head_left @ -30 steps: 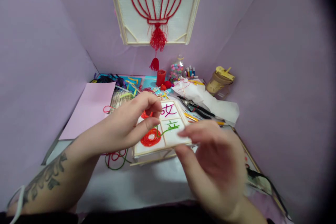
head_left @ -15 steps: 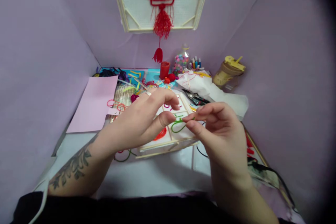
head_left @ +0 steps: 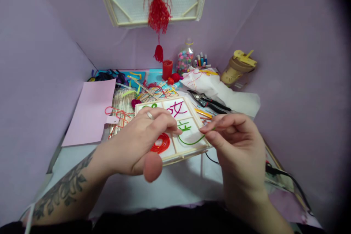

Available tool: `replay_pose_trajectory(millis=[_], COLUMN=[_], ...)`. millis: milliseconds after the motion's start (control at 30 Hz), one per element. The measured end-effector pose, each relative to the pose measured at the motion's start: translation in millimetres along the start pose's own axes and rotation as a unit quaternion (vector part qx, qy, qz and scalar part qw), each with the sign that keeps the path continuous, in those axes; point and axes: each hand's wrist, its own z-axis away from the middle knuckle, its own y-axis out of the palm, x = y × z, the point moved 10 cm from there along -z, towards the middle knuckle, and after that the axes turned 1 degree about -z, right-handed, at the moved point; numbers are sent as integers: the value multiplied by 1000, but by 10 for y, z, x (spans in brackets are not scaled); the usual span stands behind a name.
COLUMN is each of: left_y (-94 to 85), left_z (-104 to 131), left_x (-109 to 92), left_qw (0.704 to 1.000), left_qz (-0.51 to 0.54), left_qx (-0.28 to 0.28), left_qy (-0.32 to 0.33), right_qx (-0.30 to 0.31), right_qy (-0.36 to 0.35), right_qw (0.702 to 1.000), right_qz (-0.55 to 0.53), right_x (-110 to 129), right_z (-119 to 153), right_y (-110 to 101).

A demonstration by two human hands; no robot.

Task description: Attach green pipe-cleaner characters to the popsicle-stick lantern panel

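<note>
A white panel divided by pale wooden strips [head_left: 197, 117] lies on the table before me. Its cells carry a red yarn coil [head_left: 164, 144], a magenta yarn character [head_left: 178, 109] and short green strokes. From those strokes a green yarn strand [head_left: 191, 143] curves over the panel to my right hand [head_left: 238, 150], whose thumb and fingertips pinch it. My left hand [head_left: 134, 140], with a ring, reaches across the panel. Its fingertips rest at or just over the strand's left end, and its thumb is spread apart; it grips nothing.
Red-handled pruning shears [head_left: 203, 99] lie behind the panel beside crumpled white paper [head_left: 233, 100]. At the back stand a red candle-like cylinder [head_left: 167, 70], a bottle of pom-poms [head_left: 184, 61] and a yellow-lidded cup [head_left: 237, 67]. Pink card [head_left: 90, 113] lies left; a framed tassel piece [head_left: 159, 14] hangs above.
My left hand has come down onto the panel and its thumb has swung outward. The green strand has gone from a small loop to a wider curve. The view has shifted a little.
</note>
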Motion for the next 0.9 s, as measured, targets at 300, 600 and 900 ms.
replay_pose_trajectory(millis=[300,600,900], left_y=[7,36,12], left_z=[29,-21,3], left_x=[19,-77,-79], left_qw=[999,997,997], left_qz=[-27,-71,-70], left_qx=[3,24,9], left_qy=[-23,32,38], right_qx=[-25,-23,-22], right_qy=[-4,6,3], right_qw=[999,1000,1000], right_qz=[36,-1,0], right_x=[-24,-72,-100], right_z=[34,74,55], right_y=[-147,-185,-208])
